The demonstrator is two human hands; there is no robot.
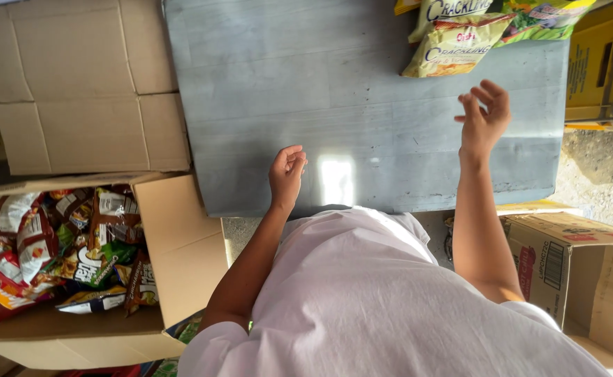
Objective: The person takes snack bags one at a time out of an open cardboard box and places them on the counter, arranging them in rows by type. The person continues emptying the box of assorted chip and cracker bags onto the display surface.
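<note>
- Left to right, then: closed cardboard boxes top left, flaps shut, contents hidden.
- Below them an open carton, approx. half full of snack packets – red, brown, green wrappers, lying jumbled.
- Left hand rests at the near edge of the grey table; grip loosely curled, holding nothing.
- Right hand hovers over the table's right part, grip spread apart & empty, just short of the yellow snack bags piled at the far right edge.
- Step, by my read: between packets – both hands free, the yellow bags nearest the right hand. A next pick would need the right hand to reach further to the pile, or the left to dip into the carton.
- Far right, another open carton; inside not visible.
</note>
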